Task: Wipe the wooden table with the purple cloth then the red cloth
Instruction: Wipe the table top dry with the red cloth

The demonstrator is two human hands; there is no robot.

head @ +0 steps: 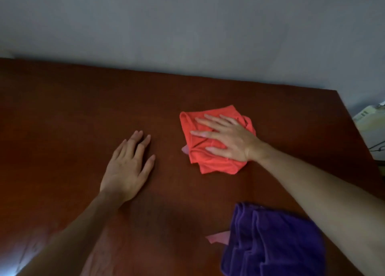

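The purple cloth (pixel 273 242) is cut off by the bottom edge and partly covered by the right forearm; a pink scrap (pixel 218 237) pokes out beside it, too small to identify. The red cloth (pixel 210 150) lies crumpled mid-counter (pixel 73 109), folded in loose layers. The right hand (pixel 227 138) lies flat on it, fingers (pixel 200 121) spread. The left hand (pixel 127 169) rests palm-down on bare wood, well apart from both cloths, fingers loosely together, holding nothing.
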